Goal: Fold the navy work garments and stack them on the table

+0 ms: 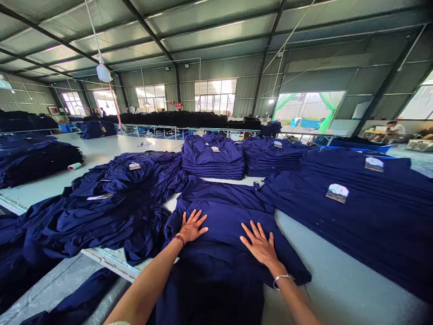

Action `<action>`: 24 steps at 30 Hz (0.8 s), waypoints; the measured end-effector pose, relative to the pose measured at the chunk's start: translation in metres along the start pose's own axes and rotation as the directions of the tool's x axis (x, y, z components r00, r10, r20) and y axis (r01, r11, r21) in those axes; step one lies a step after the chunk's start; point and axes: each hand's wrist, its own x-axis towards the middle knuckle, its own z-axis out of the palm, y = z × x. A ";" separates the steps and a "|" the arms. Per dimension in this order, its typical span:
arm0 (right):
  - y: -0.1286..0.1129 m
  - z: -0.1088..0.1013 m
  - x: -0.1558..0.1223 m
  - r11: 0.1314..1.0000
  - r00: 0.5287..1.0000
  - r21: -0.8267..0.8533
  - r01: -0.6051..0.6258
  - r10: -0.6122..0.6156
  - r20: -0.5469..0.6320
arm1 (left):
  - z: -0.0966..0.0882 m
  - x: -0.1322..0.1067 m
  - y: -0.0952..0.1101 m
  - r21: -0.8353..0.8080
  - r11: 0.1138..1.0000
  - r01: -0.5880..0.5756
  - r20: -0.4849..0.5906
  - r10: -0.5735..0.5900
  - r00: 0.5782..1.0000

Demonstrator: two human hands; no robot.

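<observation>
A navy blue garment [223, 212] lies spread on the pale table [338, 280] straight in front of me, its lower part hanging over the near edge. My left hand [191, 227] rests flat on its left side, fingers spread, a red bracelet at the wrist. My right hand [260, 246] lies flat on its right side, fingers apart, with a silver bangle on the wrist. Neither hand holds anything.
A loose heap of navy garments [111, 203] lies to the left. Folded stacks [212, 158] stand behind, and a wide folded stack with paper tags [365, 198] lies to the right. A white roller [74, 166] lies on the far-left table. A person [394, 128] sits at the far right.
</observation>
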 end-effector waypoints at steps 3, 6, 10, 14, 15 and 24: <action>-0.007 -0.008 0.001 0.999 0.999 0.034 -0.018 0.016 0.045 | -0.008 0.002 -0.003 0.018 1.000 0.018 0.062 -0.019 0.998; -0.013 -0.019 -0.007 0.995 1.000 0.101 -0.001 -0.002 0.026 | -0.018 0.000 0.006 -0.004 0.999 0.048 0.076 -0.047 0.996; -0.019 -0.024 -0.032 0.980 0.990 0.147 0.131 -0.121 -0.076 | -0.024 -0.023 0.020 -0.125 0.990 -0.064 0.062 0.073 0.995; -0.020 -0.016 -0.051 0.978 0.988 0.153 0.143 -0.151 0.040 | -0.022 -0.057 0.022 -0.196 0.964 -0.181 0.171 0.215 0.961; -0.020 -0.013 -0.052 0.979 0.986 0.150 0.135 -0.148 0.080 | -0.020 -0.063 0.021 -0.189 0.964 -0.188 0.198 0.225 0.954; -0.027 -0.010 -0.043 0.970 0.990 0.199 0.138 -0.140 -0.007 | -0.019 -0.053 0.030 0.007 0.995 -0.100 0.069 0.099 0.993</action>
